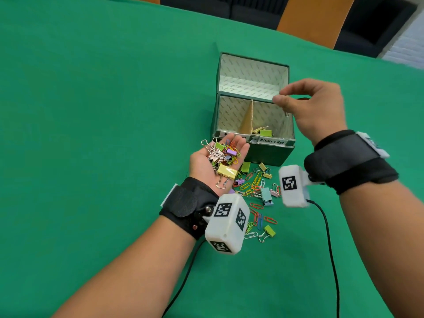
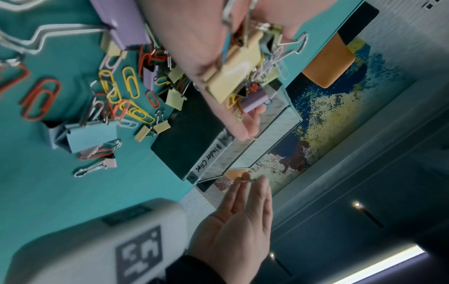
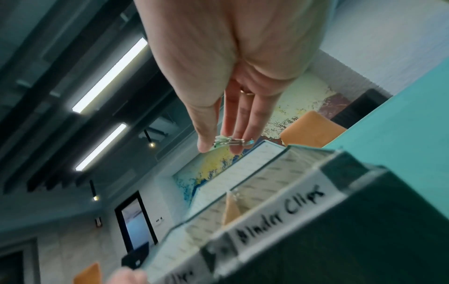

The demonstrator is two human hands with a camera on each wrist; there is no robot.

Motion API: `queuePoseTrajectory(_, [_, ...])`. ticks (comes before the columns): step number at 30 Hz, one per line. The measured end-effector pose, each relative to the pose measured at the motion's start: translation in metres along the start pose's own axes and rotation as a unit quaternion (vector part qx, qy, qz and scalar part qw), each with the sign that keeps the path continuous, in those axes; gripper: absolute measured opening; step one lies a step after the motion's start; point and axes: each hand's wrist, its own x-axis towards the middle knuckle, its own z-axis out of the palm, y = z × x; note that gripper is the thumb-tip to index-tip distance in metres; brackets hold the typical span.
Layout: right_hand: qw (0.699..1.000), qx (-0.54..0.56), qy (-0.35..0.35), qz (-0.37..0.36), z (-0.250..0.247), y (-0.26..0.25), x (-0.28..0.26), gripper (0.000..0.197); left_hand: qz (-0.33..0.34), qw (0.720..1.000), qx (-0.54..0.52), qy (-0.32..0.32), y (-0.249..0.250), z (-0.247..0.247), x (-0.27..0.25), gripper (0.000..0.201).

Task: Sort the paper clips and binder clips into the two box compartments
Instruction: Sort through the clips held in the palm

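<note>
A dark green box [image 1: 268, 154] stands open, with a cardboard divider [image 1: 249, 118] between two compartments. The right one, labelled "Binder Clips" [image 1: 270, 141], holds a few binder clips [image 1: 263, 132]. My right hand [image 1: 278, 98] hovers over that right compartment. Its thumb and fingers pinch a small clip [image 3: 230, 143] of silver wire with a pale green part. My left hand [image 1: 220, 154] lies palm up in front of the box's left corner, fingers nearly straight. It carries a heap of mixed paper clips and binder clips [image 2: 233, 76]. Loose clips [image 1: 254, 187] lie on the cloth below.
The box lid [image 1: 252, 74] stands upright behind the compartments. A green cloth [image 1: 91, 111] covers the table. Black cables [image 1: 330, 249] trail from both wrist cameras toward me. Orange and dark chairs [image 1: 314, 19] line the far edge.
</note>
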Motion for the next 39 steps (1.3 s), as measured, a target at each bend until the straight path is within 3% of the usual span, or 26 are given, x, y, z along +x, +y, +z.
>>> queuePoseTrajectory(3, [0.990, -0.087, -0.113, 0.015, 0.007, 0.005, -0.006, 0.004, 0.004, 1.000, 0.001, 0.003, 0.003, 0.000, 0.001, 0.045])
queuePoseTrajectory(5, [0.972, -0.151, -0.180, 0.006, 0.010, 0.005, -0.012, 0.012, 0.004, 1.000, 0.001, 0.004, 0.002, 0.000, 0.001, 0.045])
queuePoseTrajectory(11, [0.984, -0.072, -0.160, -0.044, 0.005, -0.020, -0.040, 0.007, 0.010, 1.000, 0.008, 0.002, 0.001, -0.001, 0.002, 0.043])
queuePoseTrajectory(14, [0.968, -0.057, -0.234, -0.068, 0.002, -0.034, -0.065, 0.002, 0.022, 0.999, 0.029, 0.001, 0.000, 0.000, 0.003, 0.036])
queuePoseTrajectory(17, [0.947, -0.063, -0.312, -0.050, 0.007, -0.034, -0.088, 0.019, 0.015, 0.999, 0.046, -0.012, 0.000, 0.000, 0.001, 0.032])
queuePoseTrajectory(20, [0.935, -0.082, -0.343, -0.047, 0.016, -0.026, -0.100, 0.030, 0.001, 0.999, 0.043, -0.014, -0.001, -0.003, 0.001, 0.034])
queuePoseTrajectory(27, [0.945, -0.061, -0.318, -0.038, 0.017, -0.019, -0.102, 0.015, 0.012, 0.999, 0.049, -0.009, -0.002, -0.001, 0.000, 0.036])
queuePoseTrajectory(33, [0.953, 0.117, -0.279, 0.006, 0.007, -0.016, -0.102, 0.008, 0.022, 0.999, 0.037, 0.008, -0.003, 0.002, 0.000, 0.038])
queuePoseTrajectory(36, [0.959, 0.185, -0.215, 0.018, 0.005, -0.013, -0.108, 0.009, 0.032, 0.998, 0.045, 0.007, -0.004, 0.002, 0.001, 0.040])
queuePoseTrajectory(39, [0.970, 0.219, -0.105, 0.022, 0.006, -0.009, -0.106, 0.015, 0.028, 0.999, 0.030, 0.005, -0.003, 0.000, 0.000, 0.040])
